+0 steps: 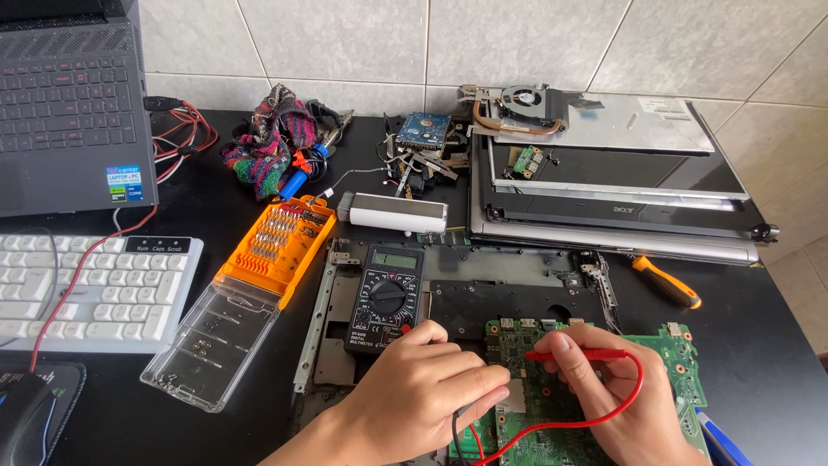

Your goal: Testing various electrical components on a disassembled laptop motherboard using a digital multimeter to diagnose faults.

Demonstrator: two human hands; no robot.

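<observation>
My right hand (617, 406) pinches a red multimeter probe (576, 355) and lays its tip on a green laptop motherboard (673, 358). My left hand (427, 388) is closed around a black probe whose lead (455, 431) drops from under the fingers; it rests on the board's left side. A black digital multimeter (386, 298) with a grey screen and round dial lies just above my left hand. The red lead (634, 393) loops round my right hand. The board sits in an opened laptop chassis (483, 276).
An orange screwdriver-bit case (276, 242) with its clear lid (211, 345) lies to the left, beside a white keyboard (90, 289) and an open laptop (69, 103). Behind are stacked laptop parts (604, 173), a fan (526, 99), a hard drive (424, 129), a white bar (392, 213), and an orange-handled screwdriver (666, 283).
</observation>
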